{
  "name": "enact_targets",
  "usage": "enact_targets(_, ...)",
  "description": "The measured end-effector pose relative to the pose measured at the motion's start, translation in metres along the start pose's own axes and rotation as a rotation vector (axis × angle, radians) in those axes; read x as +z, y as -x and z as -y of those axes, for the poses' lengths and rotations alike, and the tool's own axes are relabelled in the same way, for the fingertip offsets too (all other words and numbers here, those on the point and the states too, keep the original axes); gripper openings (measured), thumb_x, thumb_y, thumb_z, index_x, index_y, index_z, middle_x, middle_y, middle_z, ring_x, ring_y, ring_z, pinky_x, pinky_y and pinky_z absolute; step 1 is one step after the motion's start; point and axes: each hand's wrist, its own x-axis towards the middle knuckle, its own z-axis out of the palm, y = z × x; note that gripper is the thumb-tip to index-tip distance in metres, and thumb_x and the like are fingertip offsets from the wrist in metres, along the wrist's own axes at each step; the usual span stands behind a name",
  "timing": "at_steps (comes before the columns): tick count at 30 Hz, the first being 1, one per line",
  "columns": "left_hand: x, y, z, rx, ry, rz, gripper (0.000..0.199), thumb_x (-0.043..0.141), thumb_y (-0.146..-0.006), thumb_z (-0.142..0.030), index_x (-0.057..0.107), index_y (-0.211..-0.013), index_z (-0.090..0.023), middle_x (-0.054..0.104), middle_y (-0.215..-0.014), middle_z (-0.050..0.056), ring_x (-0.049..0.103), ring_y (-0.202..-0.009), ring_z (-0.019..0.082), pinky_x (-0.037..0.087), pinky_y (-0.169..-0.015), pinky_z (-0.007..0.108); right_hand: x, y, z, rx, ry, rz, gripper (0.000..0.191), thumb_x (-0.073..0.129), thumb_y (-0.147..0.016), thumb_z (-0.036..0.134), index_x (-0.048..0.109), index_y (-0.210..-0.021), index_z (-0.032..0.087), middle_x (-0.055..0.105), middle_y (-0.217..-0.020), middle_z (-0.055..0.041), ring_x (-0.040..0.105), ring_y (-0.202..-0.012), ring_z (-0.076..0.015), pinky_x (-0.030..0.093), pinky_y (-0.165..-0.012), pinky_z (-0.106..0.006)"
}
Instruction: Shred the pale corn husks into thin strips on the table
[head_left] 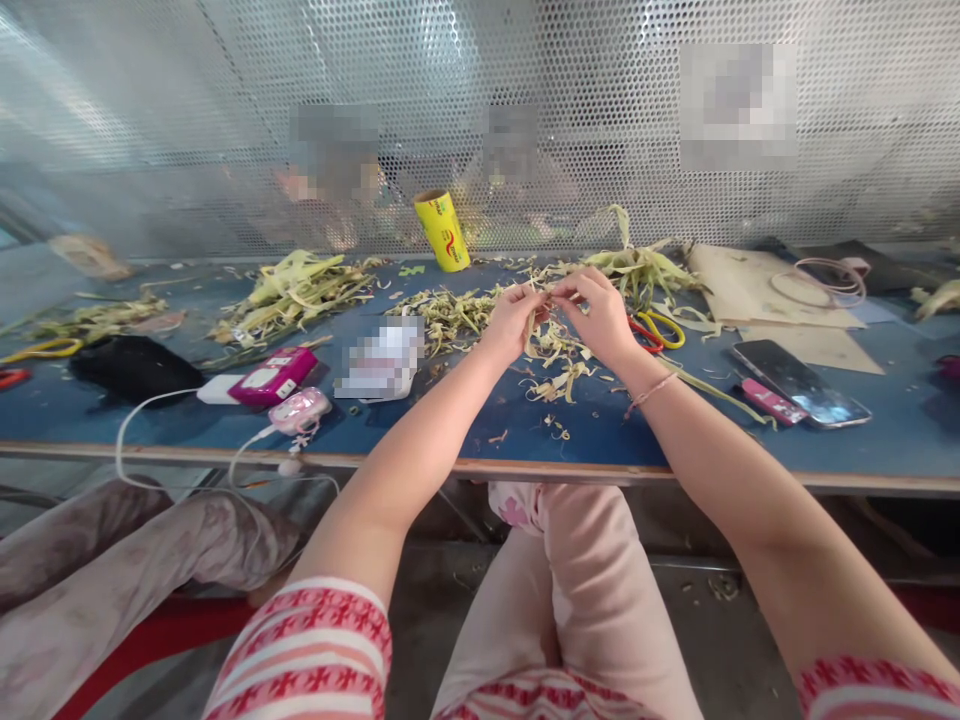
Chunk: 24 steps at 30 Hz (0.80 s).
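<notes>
My left hand (516, 324) and my right hand (598, 312) meet above the blue table, fingertips close together in a pinch. Between them is a thin pale leaf strip (531, 326), part of it hanging below my left fingers; the fingers hide the rest. Under and beside my hands lies a heap of curled pale-green leaf scraps (454, 318), with a smaller clump (561, 384) nearer me. Scissors with yellow and red handles (664, 330) lie just right of my right hand. Behind it is a bundle of long leaf strips (649, 268).
A yellow cardboard tube (442, 232) stands near the perforated metal screen (577, 70). Leftward are another leaf bundle (292, 290), a purple box (274, 377) and a white cable (142, 405). A phone (795, 380) lies right. A seated person's legs (142, 550) show at left.
</notes>
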Motion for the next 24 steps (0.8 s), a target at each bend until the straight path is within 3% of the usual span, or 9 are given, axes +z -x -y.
enact_targets(7,0.007,0.007,-0.005,-0.013,-0.039,-0.008,0.033,0.06,-0.075,-0.008,0.037,-0.054,-0.018,0.05,-0.053,-0.006,0.051,-0.052,0.004,0.045,-0.058,0.019,0.001,-0.001,0.0,0.062,-0.07,-0.051,0.007,0.059,-0.083,0.013,0.061,-0.082,0.019,0.057,-0.087,-0.0031,0.056,-0.081,-0.0146,0.05,-0.07,-0.03)
enact_targets(12,0.01,0.009,-0.006,0.017,-0.111,-0.018,0.033,0.059,-0.075,-0.006,0.036,-0.055,-0.018,0.044,-0.05,-0.007,0.047,-0.049,0.004,0.044,-0.058,0.019,0.005,-0.001,0.0,0.076,-0.097,-0.029,0.008,0.058,-0.083,0.015,0.064,-0.08,0.019,0.057,-0.093,-0.0052,0.056,-0.088,-0.0161,0.05,-0.074,-0.032)
enact_targets(19,0.006,0.006,0.003,0.163,-0.208,0.023,0.025,0.059,-0.071,-0.005,0.041,-0.059,-0.018,0.046,-0.052,-0.008,0.05,-0.052,0.004,0.044,-0.06,0.019,0.006,-0.003,0.002,0.291,-0.24,-0.041,0.002,0.066,-0.078,0.021,0.067,-0.079,0.019,0.06,-0.093,-0.0042,0.056,-0.088,-0.0163,0.05,-0.073,-0.033)
enact_targets(24,0.001,0.002,0.009,0.248,-0.249,0.056,0.022,0.062,-0.072,-0.011,0.044,-0.062,-0.018,0.049,-0.055,-0.007,0.049,-0.054,0.005,0.041,-0.059,0.02,0.008,-0.004,0.0,0.403,-0.335,-0.067,0.018,0.069,-0.075,0.023,0.061,-0.089,0.02,0.062,-0.088,-0.0013,0.056,-0.078,-0.0125,0.048,-0.073,-0.03)
